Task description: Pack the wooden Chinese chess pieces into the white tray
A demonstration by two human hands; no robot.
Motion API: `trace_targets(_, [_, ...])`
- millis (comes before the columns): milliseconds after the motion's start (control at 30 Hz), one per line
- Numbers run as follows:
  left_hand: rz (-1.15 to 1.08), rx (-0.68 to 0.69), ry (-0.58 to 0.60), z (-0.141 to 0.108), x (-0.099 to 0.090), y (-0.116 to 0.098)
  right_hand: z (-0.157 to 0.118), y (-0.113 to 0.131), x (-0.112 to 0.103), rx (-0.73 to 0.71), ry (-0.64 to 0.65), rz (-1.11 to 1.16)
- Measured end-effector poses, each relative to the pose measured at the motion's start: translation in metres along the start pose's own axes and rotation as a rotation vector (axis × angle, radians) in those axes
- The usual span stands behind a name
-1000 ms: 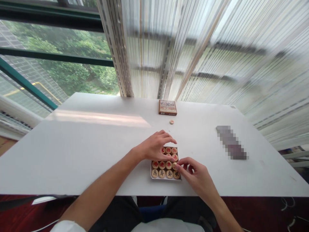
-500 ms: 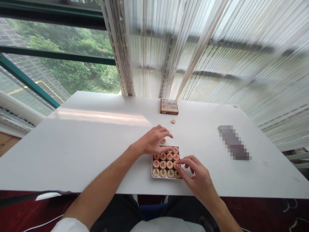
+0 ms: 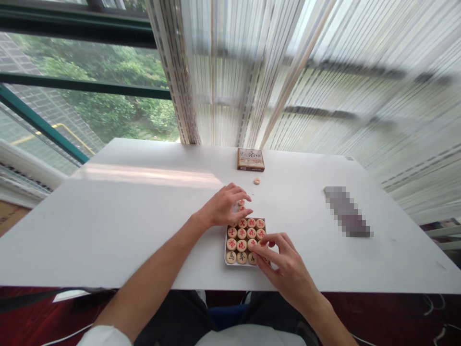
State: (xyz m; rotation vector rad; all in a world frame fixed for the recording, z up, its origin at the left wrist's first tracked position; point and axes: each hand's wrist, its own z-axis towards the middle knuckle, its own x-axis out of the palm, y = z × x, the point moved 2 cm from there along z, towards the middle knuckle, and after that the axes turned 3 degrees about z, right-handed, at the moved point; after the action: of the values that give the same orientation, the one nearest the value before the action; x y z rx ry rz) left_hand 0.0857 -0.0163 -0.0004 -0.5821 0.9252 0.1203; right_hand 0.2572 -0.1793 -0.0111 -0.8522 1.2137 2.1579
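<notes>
An open box tray (image 3: 226, 258) near the table's front edge holds rows of round wooden xiangqi pieces (image 3: 241, 245), most with red characters and a front row with black ones. My left hand (image 3: 228, 204) is just beyond the tray, thumb and fingers spread around two red-marked pieces (image 3: 241, 203) that sit close together, partly hidden by the thumb. From the right, my right hand (image 3: 286, 262) reaches over the tray, its thumb and index fingertips close together on a piece in the right-hand columns. Those fingers cover several pieces.
Farther back on the white table (image 3: 151, 226) lie a single piece (image 3: 257, 181) and a flat printed box lid (image 3: 250, 159). A blurred dark oblong object (image 3: 347, 211) rests to the right. String curtains (image 3: 245, 72) and a window stand behind the table.
My left hand has drawn back from the tray's far row, uncovering pieces there. My right hand has shifted left across the tray, to the third column. The view has moved slightly.
</notes>
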Motion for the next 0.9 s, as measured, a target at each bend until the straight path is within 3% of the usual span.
trace_targets(600, [0.051,-0.024,-0.04,-0.001,-0.001,0.004,0.019,0.022,0.021,-0.053,0.113,-0.094])
trace_targets(900, [0.08,-0.027,-0.037,-0.001,0.001,0.011,0.014,0.016,0.014,-0.035,0.098,-0.059])
